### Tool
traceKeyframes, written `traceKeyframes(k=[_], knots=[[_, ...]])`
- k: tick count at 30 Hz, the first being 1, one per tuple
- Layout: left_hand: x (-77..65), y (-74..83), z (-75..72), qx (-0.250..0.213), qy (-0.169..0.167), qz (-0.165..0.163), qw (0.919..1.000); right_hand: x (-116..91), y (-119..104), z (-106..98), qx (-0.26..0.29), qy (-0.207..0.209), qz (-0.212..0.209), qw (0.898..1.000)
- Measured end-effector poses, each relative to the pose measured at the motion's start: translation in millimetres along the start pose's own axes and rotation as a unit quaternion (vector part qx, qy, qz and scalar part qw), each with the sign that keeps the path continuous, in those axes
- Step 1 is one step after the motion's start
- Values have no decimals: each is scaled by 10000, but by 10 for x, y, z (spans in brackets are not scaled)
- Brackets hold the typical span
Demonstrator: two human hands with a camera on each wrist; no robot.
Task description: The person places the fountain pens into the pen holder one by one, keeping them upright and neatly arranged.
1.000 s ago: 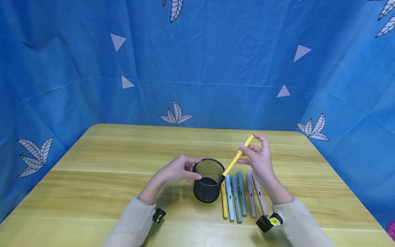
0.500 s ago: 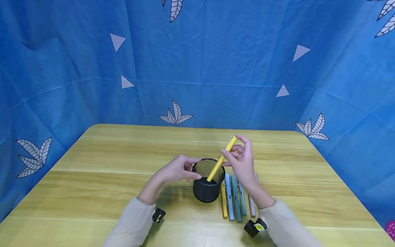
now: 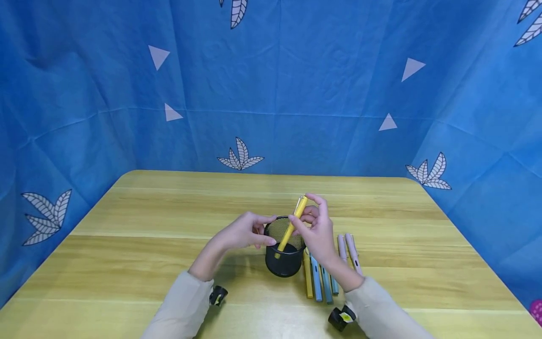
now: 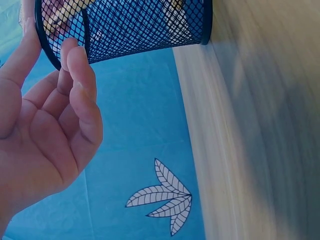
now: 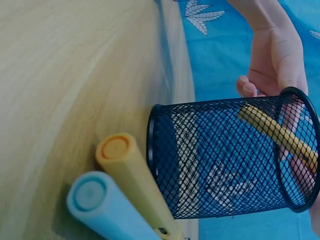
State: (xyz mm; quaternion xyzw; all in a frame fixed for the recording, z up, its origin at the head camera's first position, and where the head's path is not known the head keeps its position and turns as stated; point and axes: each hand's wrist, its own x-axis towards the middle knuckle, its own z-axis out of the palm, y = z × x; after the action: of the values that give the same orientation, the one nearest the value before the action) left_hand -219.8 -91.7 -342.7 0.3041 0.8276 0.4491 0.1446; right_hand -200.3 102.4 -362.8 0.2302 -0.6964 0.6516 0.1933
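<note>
A black mesh pen holder stands upright on the table. My left hand grips its rim from the left, with curled fingers against the mesh in the left wrist view. My right hand pinches a yellow pen by its capped upper part, over the holder's opening. The pen tilts, and its lower end is inside the holder; the right wrist view shows that end through the mesh, above the bottom. No other pen shows inside the holder.
Right of the holder several pens lie side by side: a yellow pen, a light blue pen, teal ones and two light purple pens, partly hidden by the right forearm. A blue patterned cloth hangs behind the wooden table.
My right hand has carried the yellow pen leftward from the holder's right rim and lowered its end into the opening. The left hand and the holder have stayed in place.
</note>
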Motion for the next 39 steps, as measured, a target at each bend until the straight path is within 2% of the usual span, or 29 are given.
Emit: traceKeyframes(k=[11, 23, 33, 39], knots=[[-5, -17, -2, -44, 36, 61, 10000, 13, -246, 48, -520, -206, -66, 9984], [-7, -15, -3, -80, -5, 14, 10000, -1, -293, 56, -1331, -594, -626, 9873], [-2, -22, -4, -34, -17, 74, 10000, 9, -313, 50, -1489, -838, -737, 9825], [-2, -19, -2, -39, -10, 102, 9999, 10, -329, 47, -1579, -943, -658, 9807]])
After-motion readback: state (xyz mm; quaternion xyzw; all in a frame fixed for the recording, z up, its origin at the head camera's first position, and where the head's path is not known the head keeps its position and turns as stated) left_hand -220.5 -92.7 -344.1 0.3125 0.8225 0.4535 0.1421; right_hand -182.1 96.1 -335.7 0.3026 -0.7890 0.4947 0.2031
